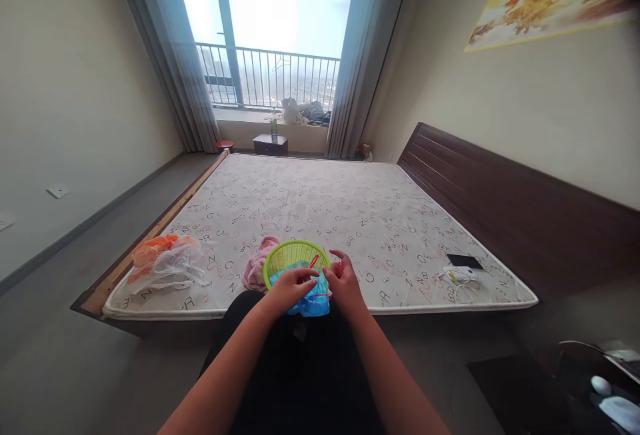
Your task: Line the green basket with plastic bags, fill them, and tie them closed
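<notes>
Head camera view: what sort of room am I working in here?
Probably a bedroom in a high-rise flat: there's a large bare mattress on a bed frame, a dark wooden headboard, and a balcony railing beyond the window.

A lime-green round plastic basket [295, 258] sits at six o'clock on a cream mattress [320, 208] printed all over with scattered black and red letters. A shiny blue plastic bag [313, 300] lies at the basket's six o'clock, and a thin red plastic strip [313, 261] crosses the basket's green mesh. At the basket's nine o'clock lies a crumpled pink towel [257, 267], then an orange-and-white plastic bag [163, 262]. A dark brown wooden headboard [500, 208] runs along three o'clock, and a golden-yellow painting [550, 2] hangs at two o'clock.
</notes>
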Tool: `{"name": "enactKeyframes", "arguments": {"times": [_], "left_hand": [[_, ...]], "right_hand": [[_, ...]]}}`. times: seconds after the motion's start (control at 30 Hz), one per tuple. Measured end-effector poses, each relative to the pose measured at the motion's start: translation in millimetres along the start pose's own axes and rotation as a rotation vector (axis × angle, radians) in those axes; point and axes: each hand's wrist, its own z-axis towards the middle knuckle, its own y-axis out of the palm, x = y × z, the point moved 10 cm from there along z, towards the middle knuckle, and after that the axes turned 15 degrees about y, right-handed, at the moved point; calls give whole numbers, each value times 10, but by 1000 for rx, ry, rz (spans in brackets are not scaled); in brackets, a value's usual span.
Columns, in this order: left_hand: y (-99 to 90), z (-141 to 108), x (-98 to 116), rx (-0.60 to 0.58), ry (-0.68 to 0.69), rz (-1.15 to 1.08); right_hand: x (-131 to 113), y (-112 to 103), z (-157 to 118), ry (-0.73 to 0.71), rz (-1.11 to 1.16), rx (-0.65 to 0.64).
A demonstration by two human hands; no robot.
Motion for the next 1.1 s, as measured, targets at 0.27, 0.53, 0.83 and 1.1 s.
{"name": "enactKeyframes", "arguments": {"times": [0.27,0.53,0.83,1.1], "left_hand": [[320,-105,9,-192,57,-78],[138,-155,-124,-138,38,-72],[-21,-117,-225,149,-12,-261],[-257,-231,-405,388,-153,-340]], "right_hand": [[-247,508,-195,-97,117,-178],[-153,516,-220,-146,-298,-403],[-134,121,-132,-299,-579,-33],[-57,154,-174,-202,-504,26]]}}
